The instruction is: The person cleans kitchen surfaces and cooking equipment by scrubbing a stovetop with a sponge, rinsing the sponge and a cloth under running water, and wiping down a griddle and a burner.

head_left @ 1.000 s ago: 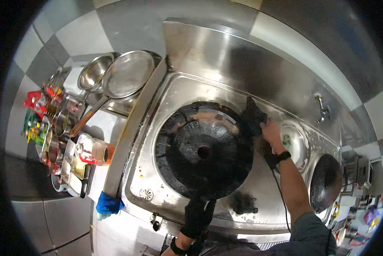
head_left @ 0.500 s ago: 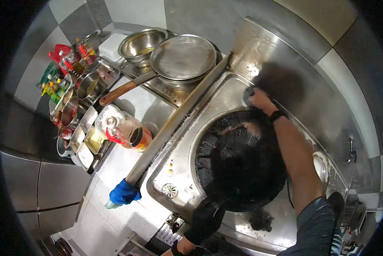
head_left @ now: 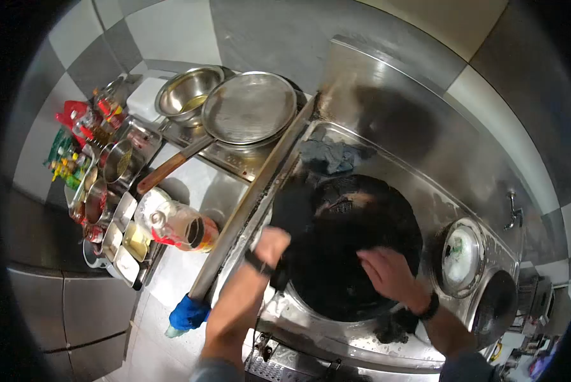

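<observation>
A large black wok [head_left: 355, 254] sits over the round opening of the steel stove top [head_left: 279, 312]. My left hand [head_left: 272, 247] is closed at the wok's left side, blurred by motion. A dark, smeared shape, seemingly a black cloth [head_left: 292, 207], extends from its fingers over the wok's left edge. Above the right part of the wok is my right hand [head_left: 387, 274], its fingers stretched out and holding nothing. A wet grey cloth [head_left: 330, 156] lies crumpled at the back left corner of the stove, apart from both hands.
To the left stand a wooden-handled round strainer [head_left: 250, 108], a steel bowl [head_left: 190, 99], a plastic jug [head_left: 183, 230] and several seasoning containers [head_left: 135, 242]. A blue cloth [head_left: 188, 313] wraps the rail end. On the right are a metal basin [head_left: 462, 258], a dark pan [head_left: 495, 305] and a tap [head_left: 511, 213].
My right hand has let go of the grey cloth and come forward over the wok. My left hand has moved from the wok's near edge up to its left side. The view has shifted.
</observation>
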Demonstrator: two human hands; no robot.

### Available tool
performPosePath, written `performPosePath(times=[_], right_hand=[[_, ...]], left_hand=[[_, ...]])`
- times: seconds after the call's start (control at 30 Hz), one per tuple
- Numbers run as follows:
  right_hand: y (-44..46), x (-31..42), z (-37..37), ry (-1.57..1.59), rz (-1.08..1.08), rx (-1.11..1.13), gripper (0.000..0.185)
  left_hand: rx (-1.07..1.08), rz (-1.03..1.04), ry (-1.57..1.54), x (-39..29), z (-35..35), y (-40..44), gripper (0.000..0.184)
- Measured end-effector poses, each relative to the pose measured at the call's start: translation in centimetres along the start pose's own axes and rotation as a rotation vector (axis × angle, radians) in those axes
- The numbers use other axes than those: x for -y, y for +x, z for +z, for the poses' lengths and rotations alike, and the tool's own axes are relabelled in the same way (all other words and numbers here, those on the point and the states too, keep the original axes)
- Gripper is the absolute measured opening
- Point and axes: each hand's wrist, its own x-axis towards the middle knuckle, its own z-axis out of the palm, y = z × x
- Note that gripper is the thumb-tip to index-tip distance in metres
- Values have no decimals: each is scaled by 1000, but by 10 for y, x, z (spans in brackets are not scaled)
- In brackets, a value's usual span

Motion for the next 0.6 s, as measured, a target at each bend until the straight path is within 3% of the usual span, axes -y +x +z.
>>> performPosePath(times=[0.03, 0.1, 0.2, 0.27, 0.3, 0.4, 0.6], right_hand=[[-28, 8, -2, 18, 60, -28, 23], [-82, 16, -1, 48, 192, -32, 21], [-143, 34, 0, 99, 410, 0, 18], [-159, 46, -9, 176, 665, 19, 11], [-166, 44, -6, 194, 677, 28, 11], [-204, 29, 8, 134, 748, -87, 8], [-189, 28, -2, 196, 684, -114, 15]], left_hand=[[-132, 92, -11, 13, 24, 32, 49], [-55, 77, 61, 57, 79, 68, 38], [456, -84, 304, 137, 141, 87, 23], [675, -52, 403, 192, 167, 89, 17], [724, 16, 440, 225, 179, 86, 16], [563, -22, 310, 155, 133, 84, 16], [336, 54, -98, 72, 46, 16, 36]])
